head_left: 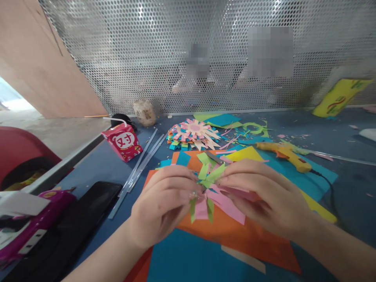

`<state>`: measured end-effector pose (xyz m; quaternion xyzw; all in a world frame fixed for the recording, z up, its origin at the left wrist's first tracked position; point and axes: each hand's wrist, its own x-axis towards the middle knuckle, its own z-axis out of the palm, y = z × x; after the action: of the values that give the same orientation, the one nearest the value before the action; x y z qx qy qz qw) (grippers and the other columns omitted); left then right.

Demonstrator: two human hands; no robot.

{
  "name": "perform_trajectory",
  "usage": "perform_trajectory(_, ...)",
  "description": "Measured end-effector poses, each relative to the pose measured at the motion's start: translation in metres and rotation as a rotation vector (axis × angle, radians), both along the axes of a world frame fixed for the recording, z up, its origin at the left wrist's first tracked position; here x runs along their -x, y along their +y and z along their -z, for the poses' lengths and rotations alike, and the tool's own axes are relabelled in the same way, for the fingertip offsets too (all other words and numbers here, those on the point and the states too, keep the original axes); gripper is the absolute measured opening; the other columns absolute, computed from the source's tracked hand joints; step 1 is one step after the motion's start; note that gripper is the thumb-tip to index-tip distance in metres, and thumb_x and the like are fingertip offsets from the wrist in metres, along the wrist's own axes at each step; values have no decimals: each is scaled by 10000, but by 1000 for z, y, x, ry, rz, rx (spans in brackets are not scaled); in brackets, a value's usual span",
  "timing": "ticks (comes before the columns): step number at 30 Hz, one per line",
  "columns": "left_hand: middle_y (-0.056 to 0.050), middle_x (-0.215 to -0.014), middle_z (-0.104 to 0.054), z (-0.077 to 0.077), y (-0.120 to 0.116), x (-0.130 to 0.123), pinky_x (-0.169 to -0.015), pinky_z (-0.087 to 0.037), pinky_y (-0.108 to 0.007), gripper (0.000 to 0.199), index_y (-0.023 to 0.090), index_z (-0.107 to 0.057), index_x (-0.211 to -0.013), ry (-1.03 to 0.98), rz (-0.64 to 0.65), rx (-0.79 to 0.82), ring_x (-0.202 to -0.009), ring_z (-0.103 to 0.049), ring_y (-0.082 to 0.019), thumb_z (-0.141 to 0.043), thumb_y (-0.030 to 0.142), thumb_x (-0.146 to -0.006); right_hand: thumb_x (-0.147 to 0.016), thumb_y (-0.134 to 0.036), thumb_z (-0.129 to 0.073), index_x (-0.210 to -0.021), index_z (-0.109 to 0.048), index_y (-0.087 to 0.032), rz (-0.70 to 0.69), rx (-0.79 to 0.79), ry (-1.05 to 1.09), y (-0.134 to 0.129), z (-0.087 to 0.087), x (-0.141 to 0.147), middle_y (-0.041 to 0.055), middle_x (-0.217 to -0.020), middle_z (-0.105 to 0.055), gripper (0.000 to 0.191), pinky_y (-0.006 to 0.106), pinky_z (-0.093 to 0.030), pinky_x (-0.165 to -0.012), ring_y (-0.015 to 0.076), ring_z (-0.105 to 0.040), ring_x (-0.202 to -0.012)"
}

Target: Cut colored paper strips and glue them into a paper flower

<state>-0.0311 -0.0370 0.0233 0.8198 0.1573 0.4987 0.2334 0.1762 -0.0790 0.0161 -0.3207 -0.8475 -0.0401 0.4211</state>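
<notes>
Between my two hands is a paper flower (207,176) with green strips on top and pink strips spread below. My left hand (169,199) pinches its left side, fingers closed. On the other side, my right hand (264,196) grips the flower's right edge, its fingertips near the green strips. Under the hands lie an orange paper sheet (241,241) and a blue sheet (182,254). Just behind, a stack of fringed paper rosettes (194,133) rests on the table.
A yellow glue gun (286,154) lies on the right, its cord trailing forward. Clear glue sticks (136,168), a red drink carton (123,141) and a black phone (94,207) are at left. Perforated metal (164,51) rises behind the table.
</notes>
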Motion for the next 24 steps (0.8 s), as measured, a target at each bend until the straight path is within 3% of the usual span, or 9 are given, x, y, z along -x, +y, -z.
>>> perform_trajectory(4,69,-713,-659,15,2,-15,-684,-542,-230,375,267,-522,-878,-334,-142,373,-723,-653,-113,-713,41,-649,-787,-198,-628,-1082,-525,-225,159,122,129,4,5,5,34,-1016,-638,313,273,-483,-886,152,-585,-985)
perform_trajectory(7,62,-747,-658,23,7,-21,-612,-529,-171,376,228,-495,-919,-337,-79,764,-665,-637,-77,-732,99,-657,-736,-256,-676,-1145,-498,-262,263,335,320,11,11,7,41,-1118,-594,445,338,-495,-876,187,-573,-1022)
perform_trajectory(9,59,-738,-653,25,9,-23,-596,-522,-157,373,212,-487,-934,-329,-23,906,-640,-625,-65,-734,127,-667,-721,-250,-678,-1162,-480,-267,226,502,427,16,14,8,46,-1106,-598,483,364,-505,-865,197,-583,-1020)
perform_trajectory(12,58,-731,-648,25,8,-22,-579,-510,-143,385,206,-479,-947,-314,3,965,-634,-616,-59,-737,138,-669,-705,-232,-671,-1121,-495,-251,147,711,520,19,15,9,50,-1033,-628,452,370,-516,-837,204,-608,-988)
perform_trajectory(14,63,-721,-641,25,7,-22,-566,-501,-135,389,205,-478,-948,-301,-1,972,-621,-608,-53,-737,137,-667,-703,-225,-668,-1097,-507,-253,135,765,559,20,15,10,45,-1024,-637,426,355,-519,-822,198,-616,-974)
perform_trajectory(20,47,-749,-640,26,9,-24,-574,-510,-172,415,200,-466,-955,-263,-33,998,-633,-613,-75,-743,156,-650,-738,-266,-660,-1061,-504,-249,117,743,571,19,16,10,9,-893,-678,359,327,-514,-813,167,-640,-900)
perform_trajectory(24,44,-749,-644,27,9,-24,-578,-505,-168,414,197,-466,-966,-248,-37,996,-637,-612,-73,-737,154,-655,-738,-247,-660,-1030,-510,-244,107,710,581,19,16,10,20,-937,-677,328,328,-517,-825,163,-648,-899)
